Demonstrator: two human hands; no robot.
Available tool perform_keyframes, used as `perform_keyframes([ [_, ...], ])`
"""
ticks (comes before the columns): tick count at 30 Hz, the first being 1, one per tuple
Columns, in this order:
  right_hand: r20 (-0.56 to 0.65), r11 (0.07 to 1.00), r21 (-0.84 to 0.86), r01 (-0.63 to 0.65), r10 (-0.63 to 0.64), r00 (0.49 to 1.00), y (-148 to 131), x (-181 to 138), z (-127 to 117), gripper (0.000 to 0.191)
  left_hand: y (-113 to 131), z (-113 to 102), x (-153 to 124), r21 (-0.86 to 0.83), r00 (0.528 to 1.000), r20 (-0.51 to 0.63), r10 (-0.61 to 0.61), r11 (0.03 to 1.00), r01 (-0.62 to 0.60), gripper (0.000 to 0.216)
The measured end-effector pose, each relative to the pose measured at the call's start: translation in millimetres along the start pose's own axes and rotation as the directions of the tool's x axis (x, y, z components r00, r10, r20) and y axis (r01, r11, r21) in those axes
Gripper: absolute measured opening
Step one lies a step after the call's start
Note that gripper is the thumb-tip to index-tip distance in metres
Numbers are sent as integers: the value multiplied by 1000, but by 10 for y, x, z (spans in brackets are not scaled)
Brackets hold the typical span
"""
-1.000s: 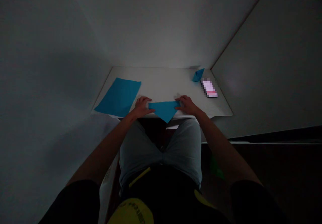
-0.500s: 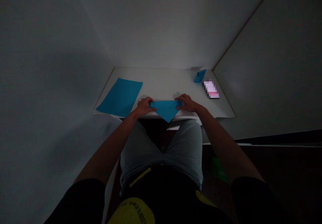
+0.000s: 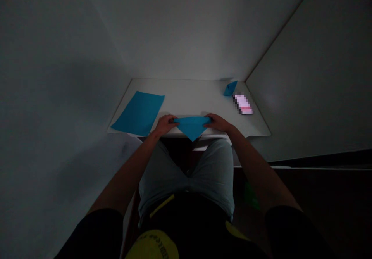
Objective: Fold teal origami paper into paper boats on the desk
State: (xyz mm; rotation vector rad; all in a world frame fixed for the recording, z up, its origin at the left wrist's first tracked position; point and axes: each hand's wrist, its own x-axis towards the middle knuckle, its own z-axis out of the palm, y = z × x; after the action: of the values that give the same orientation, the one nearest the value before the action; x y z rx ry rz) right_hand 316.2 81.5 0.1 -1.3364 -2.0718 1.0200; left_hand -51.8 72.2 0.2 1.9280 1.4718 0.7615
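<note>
A folded blue paper [image 3: 192, 126], a triangle pointing toward me, lies at the near edge of the white table [image 3: 192, 96]. My left hand [image 3: 165, 125] pinches its left corner with curled fingers. At the opposite corner my right hand [image 3: 217, 122] grips the paper the same way. The tip of the triangle hangs over the table's front edge, above my lap.
A flat blue sheet [image 3: 138, 112] lies on the table's left side. A small folded blue paper piece [image 3: 230, 88] sits at the far right corner, with a phone [image 3: 243, 104] just in front of it. Walls close in the table on three sides.
Both hands have closed in on the corners of the folded paper, and its top edge has been drawn slightly toward me. The view has shifted a little.
</note>
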Motion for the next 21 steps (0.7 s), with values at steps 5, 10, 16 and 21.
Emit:
perform_keyframes([
  [5,-132,997,-30,71,-75,988,-10,-113,88,23,-72,12,-70,-107,997,-53,52,993,-58,14],
  [10,-267,989,-73,128,-143,953,-4,-217,151,23,-51,22,-79,-69,995,-72,65,995,-70,14],
  [16,-306,994,-74,84,-103,946,-29,-230,190,35,17,-5,-96,-109,997,-71,-10,994,2,16],
  [21,-319,999,39,-6,18,948,-94,-202,225,38,46,22,-52,-290,995,-68,-69,956,46,19],
])
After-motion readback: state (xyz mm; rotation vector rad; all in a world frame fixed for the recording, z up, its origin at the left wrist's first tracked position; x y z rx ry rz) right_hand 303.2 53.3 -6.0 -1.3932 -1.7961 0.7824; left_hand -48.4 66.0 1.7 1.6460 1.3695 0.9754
